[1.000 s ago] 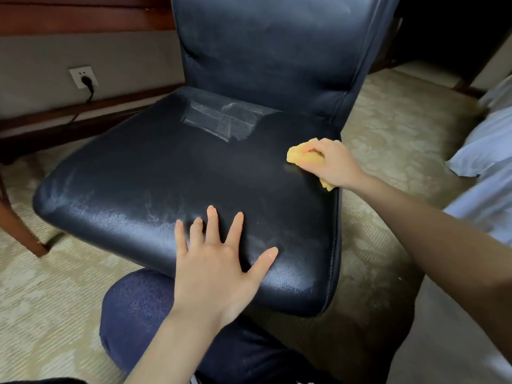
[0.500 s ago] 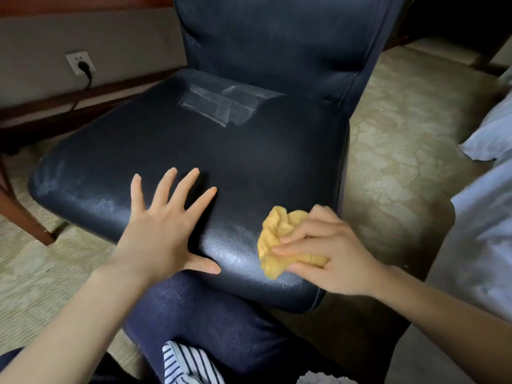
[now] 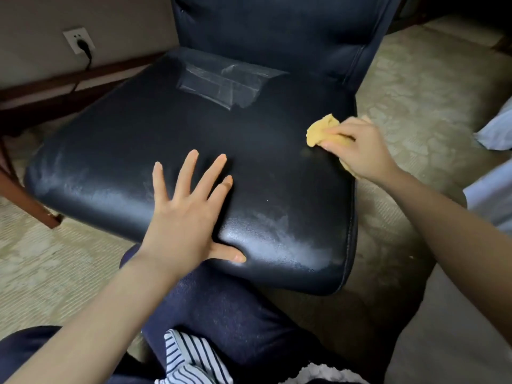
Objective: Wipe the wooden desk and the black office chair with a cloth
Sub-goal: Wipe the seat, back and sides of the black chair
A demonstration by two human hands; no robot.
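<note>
Centrally, my left hand [image 3: 182, 214] lay flat on the front part of the seat [image 3: 166, 128] of the black office chair [image 3: 271, 37]. Its four fingers [image 3: 188, 173] were straight and spread, its thumb lay along the seat's front edge, and it held nothing. I judge that it was set there to steady the chair against the push of wiping.

At right, my right hand [image 3: 360, 148] had its fingers curled round the yellow cloth [image 3: 322, 131]. The cloth was bunched into a wad and pressed on the seat's right margin, near the chair's back. Bunching probably gave a firmer pad, and the spot suggests that this edge was the part being wiped. Pale sheen showed along the seat's front and left; whether it was dust or glare could not be told.

My knee [image 3: 221, 309], in dark trousers, sat just below the seat's front edge, which suits a low, close working posture.

Counts:
- one chair
- one cloth
- two hands
- one patch of clear tape [image 3: 224, 84] toward the rear of the seat, made of several overlapped strips
- one wall socket [image 3: 79, 40] with one plug in it
- one wooden leg [image 3: 30, 203] at far left, possibly the desk's, though the desk itself could not be made out
</note>
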